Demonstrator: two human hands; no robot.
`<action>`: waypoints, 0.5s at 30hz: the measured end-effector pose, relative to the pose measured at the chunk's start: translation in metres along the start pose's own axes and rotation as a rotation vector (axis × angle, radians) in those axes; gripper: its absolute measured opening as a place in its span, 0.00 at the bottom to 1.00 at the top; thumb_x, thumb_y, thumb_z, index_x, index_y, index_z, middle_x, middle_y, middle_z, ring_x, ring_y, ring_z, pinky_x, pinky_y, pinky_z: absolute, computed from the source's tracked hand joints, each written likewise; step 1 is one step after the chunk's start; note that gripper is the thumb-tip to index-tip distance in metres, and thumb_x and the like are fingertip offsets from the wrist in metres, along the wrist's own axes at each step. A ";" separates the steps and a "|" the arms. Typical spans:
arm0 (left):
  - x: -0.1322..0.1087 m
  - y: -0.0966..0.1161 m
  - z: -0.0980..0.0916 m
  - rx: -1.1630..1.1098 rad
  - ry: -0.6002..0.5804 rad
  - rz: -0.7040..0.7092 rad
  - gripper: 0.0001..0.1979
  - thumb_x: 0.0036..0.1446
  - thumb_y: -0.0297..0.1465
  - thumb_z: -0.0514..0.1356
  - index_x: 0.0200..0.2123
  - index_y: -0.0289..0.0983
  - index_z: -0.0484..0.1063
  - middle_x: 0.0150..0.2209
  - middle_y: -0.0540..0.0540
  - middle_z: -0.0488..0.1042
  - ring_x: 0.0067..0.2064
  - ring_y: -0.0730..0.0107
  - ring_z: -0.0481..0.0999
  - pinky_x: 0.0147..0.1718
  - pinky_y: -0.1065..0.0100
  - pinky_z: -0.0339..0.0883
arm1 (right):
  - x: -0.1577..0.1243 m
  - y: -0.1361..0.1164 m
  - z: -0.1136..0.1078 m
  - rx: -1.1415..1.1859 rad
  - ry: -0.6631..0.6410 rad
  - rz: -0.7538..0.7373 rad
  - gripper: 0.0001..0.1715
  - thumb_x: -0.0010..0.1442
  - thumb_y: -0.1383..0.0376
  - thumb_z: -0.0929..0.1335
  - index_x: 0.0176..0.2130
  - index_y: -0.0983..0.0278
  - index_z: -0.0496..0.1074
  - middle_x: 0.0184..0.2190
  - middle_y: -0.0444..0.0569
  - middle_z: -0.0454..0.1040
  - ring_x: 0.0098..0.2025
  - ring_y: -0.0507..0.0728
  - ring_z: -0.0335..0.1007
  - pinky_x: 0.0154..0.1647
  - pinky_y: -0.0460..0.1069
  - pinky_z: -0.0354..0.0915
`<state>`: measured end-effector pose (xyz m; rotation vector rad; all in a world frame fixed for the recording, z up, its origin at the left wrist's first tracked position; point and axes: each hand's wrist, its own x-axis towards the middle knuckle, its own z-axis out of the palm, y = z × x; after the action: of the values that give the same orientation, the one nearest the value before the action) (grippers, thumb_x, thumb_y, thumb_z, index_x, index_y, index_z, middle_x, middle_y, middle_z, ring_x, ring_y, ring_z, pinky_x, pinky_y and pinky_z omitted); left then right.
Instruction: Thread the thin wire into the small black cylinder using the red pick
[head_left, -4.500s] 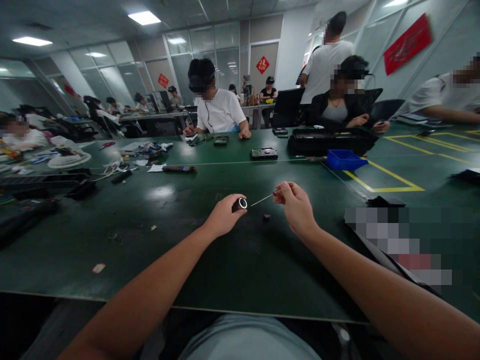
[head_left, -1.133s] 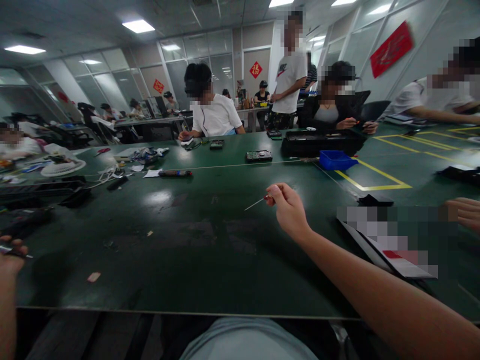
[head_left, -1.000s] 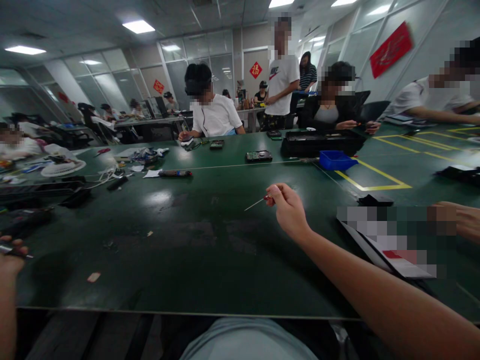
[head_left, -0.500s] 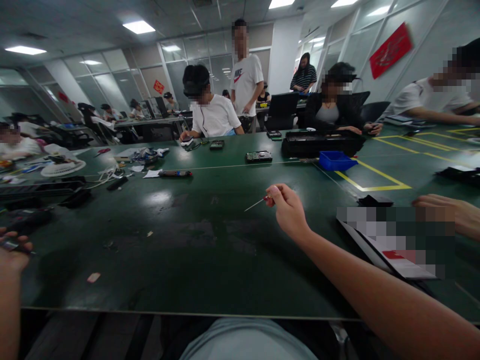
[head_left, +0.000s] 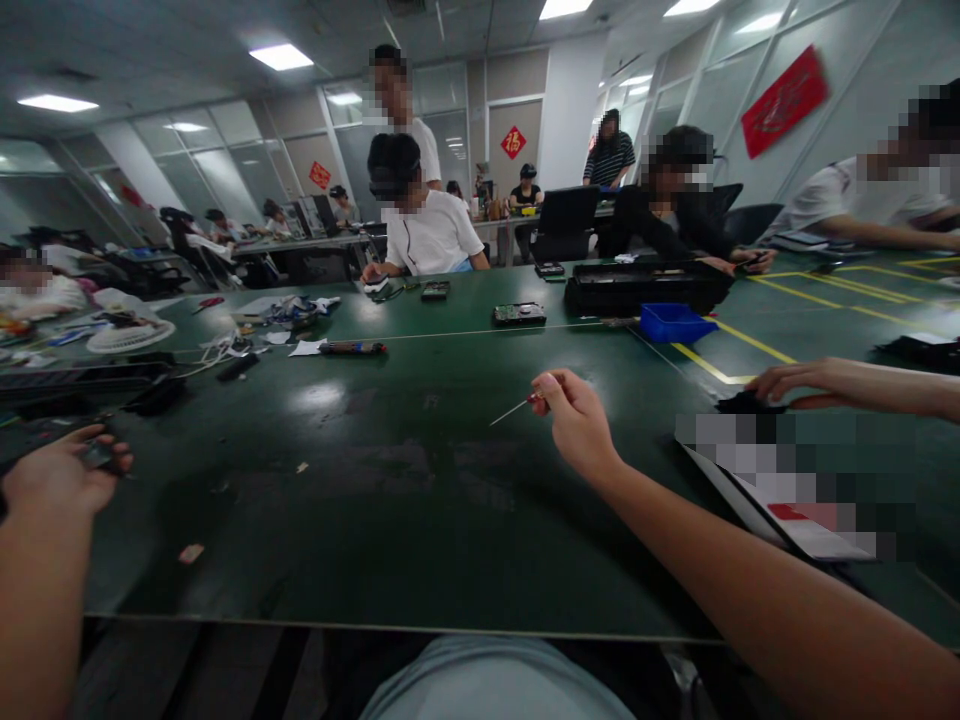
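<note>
My right hand (head_left: 574, 415) is closed around the red handle of a thin screwdriver (head_left: 510, 411), held above the middle of the green table (head_left: 420, 570). The bare metal shaft points left and slightly down, its tip touching nothing. At the left edge of the view, my left hand (head_left: 64, 470) is palm up with its fingers curled around a small dark, shiny object (head_left: 99, 455); its kind I cannot make out. A bit of pale paper (head_left: 191, 553) lies on the table to the right of my left forearm.
A hard drive (head_left: 519, 314), a blue bin (head_left: 676, 323) and a long black casing (head_left: 649, 288) stand farther back. Cables and dark parts clutter the left. At right, a co-worker's hand (head_left: 817, 383) touches a black object (head_left: 750, 402) behind a blurred-out pale item (head_left: 750, 490).
My left hand has moved right and up, further into view, with the dark object. My right hand and screwdriver stay put. The co-worker's hand has reached left onto the black object.
</note>
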<state>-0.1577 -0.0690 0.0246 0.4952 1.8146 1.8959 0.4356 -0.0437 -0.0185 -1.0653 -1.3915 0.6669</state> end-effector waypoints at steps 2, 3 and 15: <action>-0.020 0.003 0.024 -0.019 0.055 -0.080 0.06 0.46 0.22 0.50 0.30 0.35 0.61 0.25 0.47 0.60 0.23 0.67 0.61 0.21 0.68 0.60 | 0.000 0.001 0.000 -0.003 -0.007 0.000 0.17 0.65 0.52 0.63 0.35 0.61 0.70 0.27 0.46 0.73 0.29 0.55 0.70 0.33 0.51 0.66; -0.032 0.004 0.036 -0.066 0.015 -0.084 0.07 0.44 0.22 0.51 0.30 0.34 0.63 0.26 0.46 0.61 0.24 0.66 0.62 0.22 0.67 0.62 | 0.000 0.001 0.000 -0.006 -0.009 0.000 0.16 0.65 0.52 0.63 0.35 0.60 0.70 0.27 0.46 0.73 0.29 0.55 0.70 0.33 0.51 0.66; -0.173 -0.022 0.177 -0.037 -0.818 -0.041 0.25 0.38 0.15 0.59 0.43 0.36 0.70 0.36 0.46 0.69 0.34 0.68 0.71 0.32 0.66 0.64 | -0.003 0.000 -0.001 -0.060 -0.035 0.029 0.17 0.67 0.52 0.62 0.36 0.61 0.70 0.23 0.42 0.69 0.26 0.53 0.66 0.29 0.50 0.60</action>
<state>0.0855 -0.0188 0.0239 1.0243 1.2235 1.3792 0.4357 -0.0464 -0.0196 -1.1282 -1.4361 0.6714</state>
